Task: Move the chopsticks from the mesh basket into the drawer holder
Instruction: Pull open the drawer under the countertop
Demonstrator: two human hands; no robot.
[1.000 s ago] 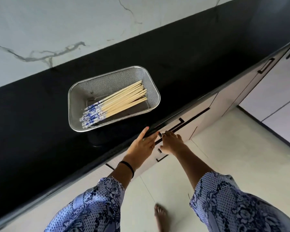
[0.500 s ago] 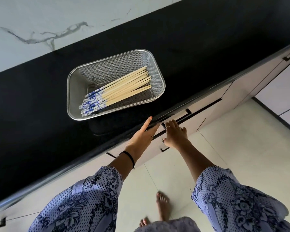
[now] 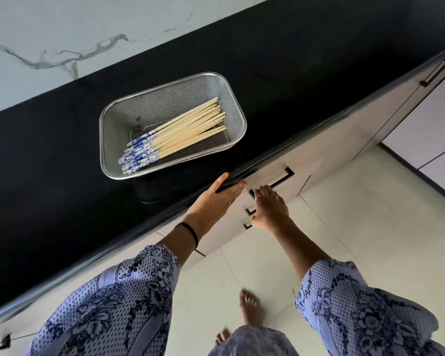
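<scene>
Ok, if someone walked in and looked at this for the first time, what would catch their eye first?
Probably the mesh basket on the black countertop, with a bundle of chopsticks lying in it, blue-patterned ends toward the left. Next, the two hands at the counter's front edge: the left hand rests on the edge, and the right hand is at the black drawer handle just below, the drawer apparently not yet open.

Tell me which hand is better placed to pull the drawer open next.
The right hand: its fingers already curl at the black drawer handle. The left hand lies flat on the counter edge, off the handle.
</scene>
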